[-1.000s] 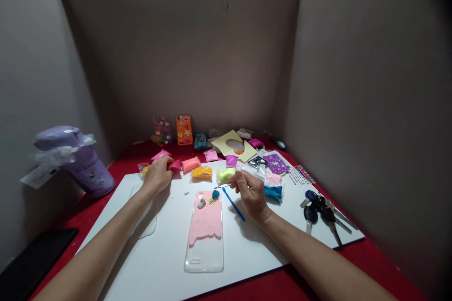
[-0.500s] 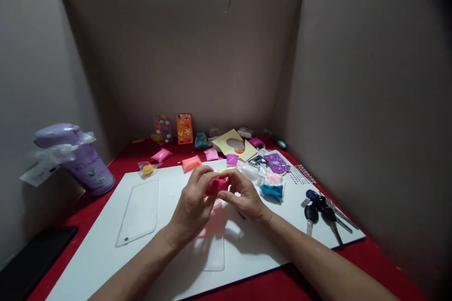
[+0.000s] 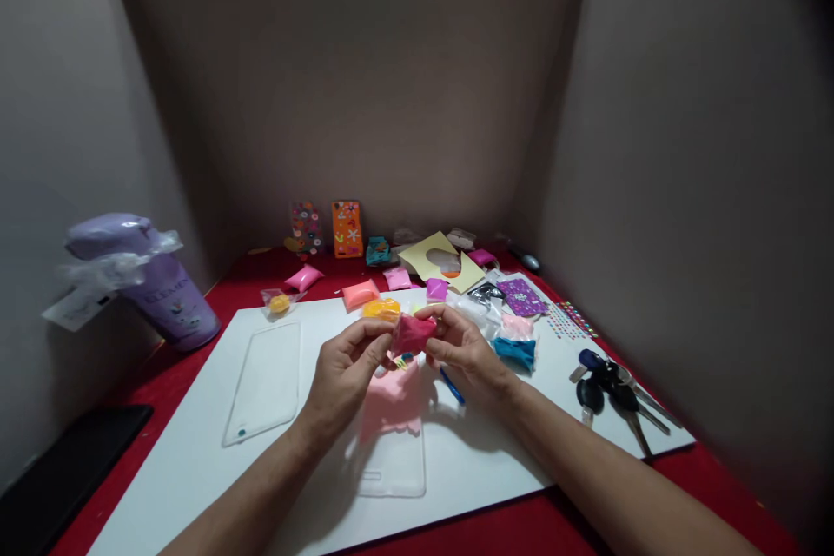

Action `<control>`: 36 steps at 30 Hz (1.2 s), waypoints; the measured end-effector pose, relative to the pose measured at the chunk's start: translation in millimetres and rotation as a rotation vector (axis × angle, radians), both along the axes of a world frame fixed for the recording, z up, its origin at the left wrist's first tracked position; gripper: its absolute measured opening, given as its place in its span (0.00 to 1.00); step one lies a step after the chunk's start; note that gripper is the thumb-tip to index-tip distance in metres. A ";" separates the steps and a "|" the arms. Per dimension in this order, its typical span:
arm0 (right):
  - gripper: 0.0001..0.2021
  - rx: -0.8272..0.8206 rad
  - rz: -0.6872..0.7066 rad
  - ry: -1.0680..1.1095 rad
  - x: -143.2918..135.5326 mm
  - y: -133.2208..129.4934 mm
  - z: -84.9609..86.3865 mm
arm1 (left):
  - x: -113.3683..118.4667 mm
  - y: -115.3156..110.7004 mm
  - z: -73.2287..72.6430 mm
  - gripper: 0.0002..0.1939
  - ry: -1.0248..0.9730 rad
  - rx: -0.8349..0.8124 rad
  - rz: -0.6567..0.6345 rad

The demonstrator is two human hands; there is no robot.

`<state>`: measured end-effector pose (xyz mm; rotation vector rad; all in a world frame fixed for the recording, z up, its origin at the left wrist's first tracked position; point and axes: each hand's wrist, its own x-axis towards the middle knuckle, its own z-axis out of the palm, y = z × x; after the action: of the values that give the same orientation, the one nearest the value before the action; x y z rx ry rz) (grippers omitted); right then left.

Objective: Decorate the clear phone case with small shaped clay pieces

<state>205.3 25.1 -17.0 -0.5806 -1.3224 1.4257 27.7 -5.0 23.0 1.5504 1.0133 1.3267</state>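
Between my two hands is a dark pink packet [image 3: 414, 334], pinched at its left edge by my left hand [image 3: 348, 373] and at its right side by my right hand [image 3: 467, 352]. Beneath them, a clear phone case [image 3: 394, 473] lies on the white board [image 3: 482, 473], its upper part covered by light pink material [image 3: 393, 404] with a wavy lower edge. A blue tool [image 3: 452, 386] rests under my right hand. An orange-yellow packet [image 3: 381, 308] sits just behind my left fingers.
Another clear case [image 3: 264, 382] lies at left, near a purple wrapped cup [image 3: 173, 300]. Keys [image 3: 609, 391] lie at right. Behind are a teal packet [image 3: 514, 354], a purple patterned packet [image 3: 523, 297], yellow paper [image 3: 423, 259] and an orange decorated case [image 3: 347, 229].
The pink packet has come more into sight as my fingers shifted on it. The view has moved slightly, and the orange-yellow packet, light pink material and blue tool now show more.
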 end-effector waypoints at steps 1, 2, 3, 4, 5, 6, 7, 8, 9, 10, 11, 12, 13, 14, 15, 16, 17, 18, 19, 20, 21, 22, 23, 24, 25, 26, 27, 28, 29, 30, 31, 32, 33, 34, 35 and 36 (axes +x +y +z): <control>0.18 -0.009 0.006 0.003 0.2 0.1 -0.3 | -0.5 0.0 0.5 0.07 0.002 -0.003 0.003; 0.18 -0.018 0.011 0.006 0.3 0.2 -0.5 | -1.0 -0.2 1.1 0.07 0.003 -0.005 0.005; 0.18 -0.024 0.015 0.008 0.5 0.3 -0.6 | -1.2 -0.5 1.7 0.07 0.008 -0.007 0.004; 0.18 -0.029 0.019 0.011 0.6 0.3 -0.6 | -1.3 -1.0 2.4 0.07 0.013 -0.006 0.002; 0.18 -0.033 0.023 0.013 0.7 0.3 -0.7 | -1.1 -1.4 2.9 0.07 0.019 -0.004 0.003; 0.18 -0.036 0.026 0.017 0.8 0.3 -0.9 | -0.7 -1.9 3.2 0.07 0.024 -0.003 0.007; 0.18 -0.038 0.028 0.021 0.8 0.3 -1.2 | -0.2 -2.2 3.4 0.07 0.028 -0.006 0.013; 0.18 -0.040 0.030 0.025 0.9 0.3 -1.6 | 0.3 -2.4 3.5 0.07 0.028 -0.012 0.017; 0.18 -0.040 0.032 0.029 0.9 0.5 -2.1 | 0.8 -2.6 3.4 0.07 0.023 -0.021 0.019; 0.17 -0.041 0.035 0.033 0.9 0.7 -2.7 | 1.1 -2.6 3.3 0.07 0.014 -0.032 0.017; 0.17 -0.042 0.039 0.036 0.9 1.0 -3.4 | 1.4 -2.7 3.3 0.07 0.004 -0.048 0.014; 0.17 -0.042 0.045 0.038 0.9 1.4 -4.2 | 1.4 -2.8 3.3 0.07 -0.007 -0.065 0.010; 0.18 -0.043 0.051 0.040 1.0 1.8 -4.9 | 1.3 -2.9 3.4 0.07 -0.017 -0.084 0.010; 0.18 -0.044 0.058 0.041 1.0 2.3 -5.5 | 1.2 -3.0 3.6 0.07 -0.025 -0.100 0.012; 0.18 -0.044 0.068 0.042 1.0 2.7 -6.1 | 1.1 -3.1 3.9 0.07 -0.030 -0.113 0.014; 0.18 -0.043 0.078 0.042 1.0 3.1 -6.5 | 0.9 -3.1 4.2 0.07 -0.031 -0.120 0.017; 0.18 -0.042 0.090 0.041 1.0 3.3 -6.7 | 0.8 -3.1 4.5 0.07 -0.031 -0.124 0.018; 0.18 -0.040 0.103 0.039 1.1 3.3 -6.7 | 0.8 -3.1 4.8 0.08 -0.029 -0.124 0.019; 0.18 -0.039 0.116 0.035 1.2 3.3 -6.6 | 0.8 -3.1 5.2 0.08 -0.023 -0.121 0.021; 0.18 -0.038 0.128 0.032 1.3 3.1 -6.3 | 0.9 -3.1 5.5 0.08 -0.016 -0.118 0.023; 0.17 -0.036 0.140 0.028 1.6 2.8 -5.9 | 1.0 -3.1 5.8 0.09 -0.008 -0.114 0.023; 0.17 -0.034 0.150 0.026 1.9 2.5 -5.6 | 1.0 -3.1 6.0 0.09 -0.005 -0.113 0.022; 0.17 -0.031 0.160 0.024 2.2 2.2 -5.2 | 1.0 -3.2 6.2 0.10 -0.006 -0.116 0.019; 0.17 -0.029 0.170 0.022 2.6 2.0 -5.0 | 1.0 -3.3 6.2 0.10 -0.014 -0.123 0.014; 0.17 -0.027 0.180 0.020 2.9 1.8 -4.8 | 1.0 -3.3 6.1 0.11 -0.028 -0.134 0.007; 0.17 -0.027 0.189 0.017 3.2 1.7 -4.8 | 0.9 -3.3 5.9 0.11 -0.043 -0.145 0.000; 0.17 -0.028 0.198 0.013 3.5 1.6 -4.7 | 0.9 -3.2 5.7 0.11 -0.054 -0.154 -0.004; 0.18 -0.029 0.206 0.010 3.6 1.5 -4.7 | 0.8 -3.1 5.3 0.11 -0.058 -0.159 -0.004; 0.18 -0.031 0.212 0.007 3.7 1.4 -4.7 | 0.6 -3.0 4.9 0.11 -0.057 -0.157 -0.002; 0.18 -0.032 0.217 0.005 3.7 1.4 -4.7 | 0.5 -2.9 4.5 0.11 -0.052 -0.149 0.001; 0.18 -0.032 0.221 0.003 3.6 1.4 -4.8 | 0.3 -2.8 4.0 0.10 -0.047 -0.134 0.005; 0.17 -0.033 0.222 0.001 3.5 1.3 -4.7 | 0.0 -2.7 3.4 0.09 -0.042 -0.114 0.011; 0.17 -0.035 0.223 -0.001 3.5 1.3 -4.7 | -0.3 -2.6 2.8 0.09 -0.039 -0.090 0.018; 0.17 -0.036 0.224 -0.004 3.4 1.2 -4.7 | -0.6 -2.5 2.2 0.09 -0.032 -0.066 0.025; 0.17 -0.038 0.225 -0.008 3.4 1.1 -4.6 | -0.9 -2.4 1.7 0.09 -0.021 -0.044 0.031; 0.17 -0.039 0.226 -0.012 3.4 1.0 -4.4 | -1.3 -2.4 1.3 0.08 -0.006 -0.025 0.035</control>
<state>208.7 26.1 -21.4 -0.4767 -1.4073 1.6365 26.4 -7.4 24.3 1.5156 1.0541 1.3364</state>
